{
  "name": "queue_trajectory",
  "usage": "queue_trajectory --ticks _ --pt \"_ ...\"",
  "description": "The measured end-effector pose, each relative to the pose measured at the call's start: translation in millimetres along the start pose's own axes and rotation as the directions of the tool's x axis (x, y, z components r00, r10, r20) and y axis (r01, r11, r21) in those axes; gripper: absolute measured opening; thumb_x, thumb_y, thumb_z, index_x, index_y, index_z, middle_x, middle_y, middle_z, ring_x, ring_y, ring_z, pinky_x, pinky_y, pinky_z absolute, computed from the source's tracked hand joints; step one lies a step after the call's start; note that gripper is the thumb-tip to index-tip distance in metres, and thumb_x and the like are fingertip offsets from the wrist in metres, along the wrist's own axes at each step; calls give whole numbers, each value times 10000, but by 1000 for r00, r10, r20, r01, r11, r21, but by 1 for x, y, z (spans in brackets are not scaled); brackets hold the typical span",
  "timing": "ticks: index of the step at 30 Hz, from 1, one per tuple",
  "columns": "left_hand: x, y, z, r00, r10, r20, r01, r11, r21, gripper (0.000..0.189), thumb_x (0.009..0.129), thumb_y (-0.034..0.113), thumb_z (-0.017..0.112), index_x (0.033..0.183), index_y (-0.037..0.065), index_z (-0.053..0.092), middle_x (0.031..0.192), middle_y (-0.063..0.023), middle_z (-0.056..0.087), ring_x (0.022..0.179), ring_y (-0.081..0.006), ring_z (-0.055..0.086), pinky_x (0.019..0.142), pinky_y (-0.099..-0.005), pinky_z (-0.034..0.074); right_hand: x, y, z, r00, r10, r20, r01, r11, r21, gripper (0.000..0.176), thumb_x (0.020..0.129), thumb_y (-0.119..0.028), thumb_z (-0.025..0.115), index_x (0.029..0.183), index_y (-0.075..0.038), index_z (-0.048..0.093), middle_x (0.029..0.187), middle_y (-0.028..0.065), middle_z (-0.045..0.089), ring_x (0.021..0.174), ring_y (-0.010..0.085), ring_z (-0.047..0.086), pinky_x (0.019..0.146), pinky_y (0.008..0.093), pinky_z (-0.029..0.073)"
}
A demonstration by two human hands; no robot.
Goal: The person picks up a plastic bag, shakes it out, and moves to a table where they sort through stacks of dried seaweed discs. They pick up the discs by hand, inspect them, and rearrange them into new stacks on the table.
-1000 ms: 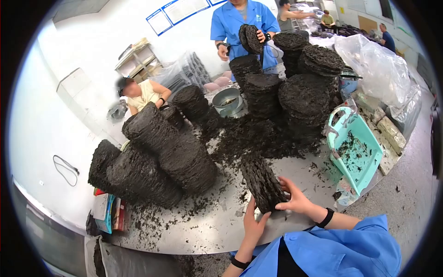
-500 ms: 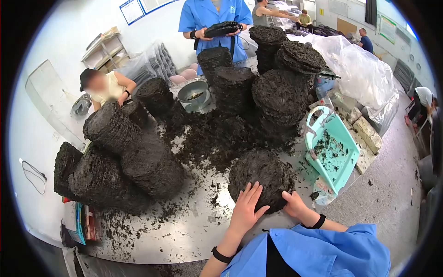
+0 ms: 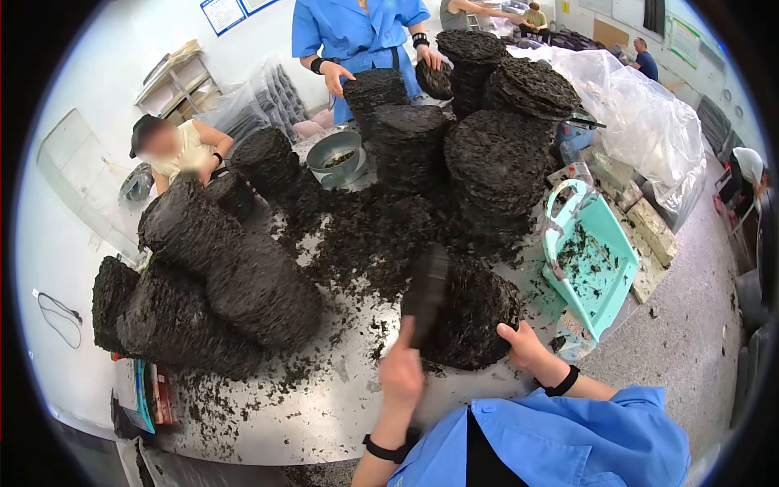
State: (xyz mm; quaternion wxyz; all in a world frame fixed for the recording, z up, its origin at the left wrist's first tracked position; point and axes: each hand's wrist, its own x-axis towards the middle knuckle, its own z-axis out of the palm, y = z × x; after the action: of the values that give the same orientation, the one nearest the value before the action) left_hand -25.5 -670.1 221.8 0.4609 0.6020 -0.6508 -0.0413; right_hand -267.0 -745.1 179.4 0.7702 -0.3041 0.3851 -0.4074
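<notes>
In front of me on the table lies a round stack of black dried seaweed [image 3: 479,312]. My left hand [image 3: 402,369] is closed on the near edge of a dark seaweed disc [image 3: 428,292], which stands tilted almost upright at the stack's left side and is blurred by motion. At the stack's right edge, my right hand [image 3: 529,349] grips the rim with the thumb on it; its other fingers are mostly hidden. Loose seaweed crumbs [image 3: 365,239] lie heaped behind the stack.
Tall seaweed stacks stand at the back [image 3: 495,162] and left [image 3: 260,288]. A turquoise dustpan [image 3: 604,268] with scraps sits right. A grey pot [image 3: 337,162] stands farther back. A co-worker in blue [image 3: 353,36] stands opposite; another person [image 3: 191,146] is at the left.
My left hand lay flat on the stack; it has moved left and tips up a seaweed disc. My right hand stays at the edge. The co-worker opposite has lowered their seaweed disc.
</notes>
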Motion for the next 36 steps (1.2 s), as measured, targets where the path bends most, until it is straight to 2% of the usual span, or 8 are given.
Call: queue_trajectory --ticks 3,5,10,11,15,21,31,36 --pt "1 -52 -22 835 -361 -416 344 931 -119 351 1014 211 410 1092 -93 567 907 -203 647 791 -288 614 750 -386 484 5 12 -22 999 36 -33 -29 982 189 679 815 -291 757 1324 1 415 1253 126 556 1130 257 560 980 430 458" --pt "-19 -91 -44 685 -690 -234 577 710 -404 427 1020 248 410 1271 -86 502 1160 -183 609 996 -220 584 895 -327 457 7 15 -40 999 46 -28 -39 975 221 674 826 -295 744 1336 -17 402 1271 127 543 1156 275 548 998 452 450" --pt "-36 -66 -41 893 -368 -260 441 831 338 628 907 268 596 1402 -43 366 1451 -250 367 1378 -372 305 1136 -419 233 5 14 -60 996 57 63 -70 971 230 706 811 -326 756 1327 7 407 1268 136 547 1155 281 552 996 459 453" --pt "-25 -44 -34 899 -434 -58 436 899 41 813 811 286 690 1438 -44 293 1499 -245 284 1415 -384 212 1164 -440 157 5 12 -55 996 48 72 -62 975 213 721 805 -334 760 1328 13 406 1269 140 547 1156 282 552 996 460 453" --pt "-10 26 15 873 84 481 -77 996 -34 798 824 378 679 1456 43 326 1511 -153 319 1418 -343 249 1140 -504 212 8 19 -53 990 2 139 -13 997 77 754 788 -328 779 1340 16 398 1267 146 550 1164 281 546 996 438 450" --pt "-9 22 37 856 223 466 -196 975 -107 611 900 363 582 1407 57 431 1491 -128 365 1405 -312 290 1124 -509 250 -3 -2 -37 988 -92 127 84 994 67 692 811 -280 759 1337 4 411 1273 129 552 1149 260 552 981 411 456" --pt "-1 36 39 911 123 394 -56 983 -177 404 932 193 539 1304 37 548 1423 -154 461 1373 -350 353 1121 -519 238 -1 -12 -12 972 -128 199 119 991 58 682 787 -180 770 1345 -4 420 1251 103 562 1143 216 540 992 369 435" --pt "4 28 17 948 -317 6 285 844 -454 321 985 125 408 1180 -56 588 1223 -156 604 1127 -214 570 996 -347 417 -6 -16 -12 991 -95 94 101 993 -64 628 782 -115 728 1326 3 436 1258 96 559 1142 211 539 1003 369 422"
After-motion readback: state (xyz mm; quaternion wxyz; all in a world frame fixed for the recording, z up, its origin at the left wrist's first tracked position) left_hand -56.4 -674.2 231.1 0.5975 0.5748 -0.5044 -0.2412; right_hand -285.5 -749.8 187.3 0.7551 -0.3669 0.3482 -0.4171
